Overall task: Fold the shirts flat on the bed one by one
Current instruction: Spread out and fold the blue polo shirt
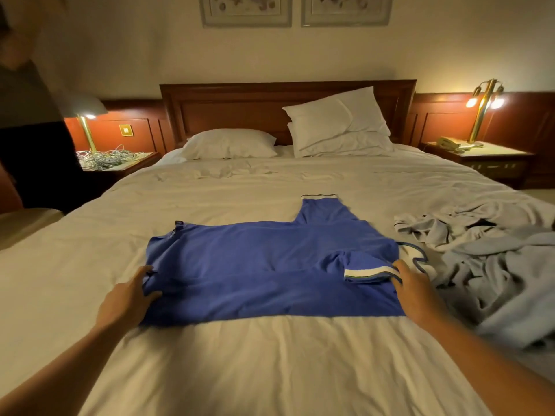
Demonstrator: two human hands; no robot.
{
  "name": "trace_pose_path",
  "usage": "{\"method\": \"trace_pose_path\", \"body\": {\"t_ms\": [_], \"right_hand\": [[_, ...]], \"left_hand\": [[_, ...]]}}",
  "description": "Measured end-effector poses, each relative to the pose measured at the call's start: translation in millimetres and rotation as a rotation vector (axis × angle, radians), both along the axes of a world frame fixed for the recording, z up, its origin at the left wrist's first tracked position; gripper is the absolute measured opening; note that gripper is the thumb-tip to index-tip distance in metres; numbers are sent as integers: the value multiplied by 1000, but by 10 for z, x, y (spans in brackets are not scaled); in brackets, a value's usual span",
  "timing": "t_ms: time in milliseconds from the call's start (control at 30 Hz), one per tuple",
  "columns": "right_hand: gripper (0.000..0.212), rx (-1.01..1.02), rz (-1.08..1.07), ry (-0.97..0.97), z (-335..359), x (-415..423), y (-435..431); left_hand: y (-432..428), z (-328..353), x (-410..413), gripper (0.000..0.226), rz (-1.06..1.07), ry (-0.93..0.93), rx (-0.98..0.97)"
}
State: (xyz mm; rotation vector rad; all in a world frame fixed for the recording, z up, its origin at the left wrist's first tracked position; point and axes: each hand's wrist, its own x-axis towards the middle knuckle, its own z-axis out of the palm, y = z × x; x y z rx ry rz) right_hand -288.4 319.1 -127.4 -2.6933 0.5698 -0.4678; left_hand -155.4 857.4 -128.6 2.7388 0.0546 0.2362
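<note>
Across the middle of the white bed [270, 370] lies the blue shirt [255, 265], spread sideways, one sleeve folded in over the body and the other pointing toward the pillows [228, 144]. The left hand [129, 298] pinches the hem edge, thumb on top, and the right hand [417, 291] grips the collar end by the striped cuff. Grey clothes [486, 265] sit heaped just to the right.

no legible text, small dark tag on blue shirt [270, 259] hem too blurred to read
</note>
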Motion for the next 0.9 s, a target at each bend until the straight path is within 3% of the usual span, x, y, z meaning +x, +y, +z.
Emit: {"method": "trace_pose_path", "body": {"t_ms": [100, 200, 300, 367, 467, 533, 633, 900], "right_hand": [[19, 98, -33, 5, 187, 22, -161], [29, 340, -91, -77, 360, 13, -233], [55, 520, -44, -19, 386, -57, -141], [72, 501, -14, 35, 312, -123, -61], [57, 286, 14, 166, 64, -146, -50], [65, 133, 40, 222, -78, -165, -49], [83, 166, 85, 201, -163, -192, -39], [91, 153, 256, 179, 132, -229, -266]], "left_hand": [[163, 211, 33, 51, 5, 36, 31], [234, 427, 38, 55, 21, 34, 51], [215, 502, 0, 57, 10, 27, 72], [192, 456, -43, 56, -4, 43, 81], [161, 276, -133, 55, -7, 75, 55], [160, 132, -201, 56, 12, 105, 23], [180, -33, -250, 58, 37, 112, -22], [228, 104, -127, 55, 21, 103, -17]]}}
